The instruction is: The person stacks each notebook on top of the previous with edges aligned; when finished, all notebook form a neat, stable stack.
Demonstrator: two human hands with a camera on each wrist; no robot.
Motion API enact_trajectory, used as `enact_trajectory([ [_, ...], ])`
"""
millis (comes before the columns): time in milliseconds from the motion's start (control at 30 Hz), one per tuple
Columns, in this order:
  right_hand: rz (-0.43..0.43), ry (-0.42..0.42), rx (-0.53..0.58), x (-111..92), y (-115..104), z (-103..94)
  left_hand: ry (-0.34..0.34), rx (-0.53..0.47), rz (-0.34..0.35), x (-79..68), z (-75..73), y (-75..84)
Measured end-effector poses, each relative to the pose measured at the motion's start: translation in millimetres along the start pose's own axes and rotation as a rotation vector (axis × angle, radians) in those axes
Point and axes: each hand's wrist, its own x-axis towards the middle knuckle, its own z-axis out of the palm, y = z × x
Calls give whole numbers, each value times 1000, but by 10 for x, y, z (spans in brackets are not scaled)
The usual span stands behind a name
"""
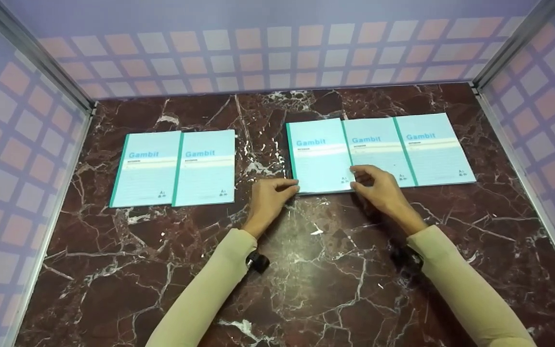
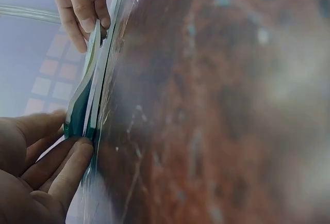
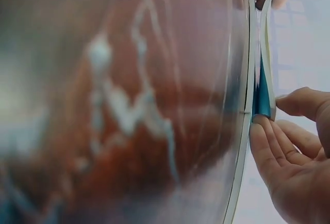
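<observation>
A pale blue "Gambit" notebook (image 1: 320, 156) with a green spine lies leftmost in the right-hand row, on top of another notebook (image 2: 97, 111) whose edge shows beneath it. My left hand (image 1: 271, 195) pinches its near left corner, thumb and fingertips at the spine. At the near right corner, my right hand (image 1: 378, 189) pinches the same notebook, as the right wrist view shows between thumb (image 3: 304, 102) and fingers. Between both hands the top notebook's near edge bows, leaving a gap over the one below. My right hand partly covers the middle notebook (image 1: 374, 153).
A third notebook (image 1: 434, 149) lies at the right end of this row. Two matching notebooks (image 1: 148, 171) overlap side by side on the left. The dark red marble-patterned table (image 1: 306, 289) is bordered by panels (image 1: 277, 48) with checkered bands at the back and sides.
</observation>
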Motion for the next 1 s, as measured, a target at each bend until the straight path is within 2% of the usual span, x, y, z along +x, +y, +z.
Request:
enact_trajectory([
  [267, 46, -31, -34, 24, 14, -18, 32, -5, 26, 2, 51, 9],
  [633, 54, -31, -16, 32, 21, 4, 70, -24, -14, 8, 82, -32],
  [1000, 46, -4, -22, 38, -5, -3, 104, -27, 6, 37, 110, -4],
])
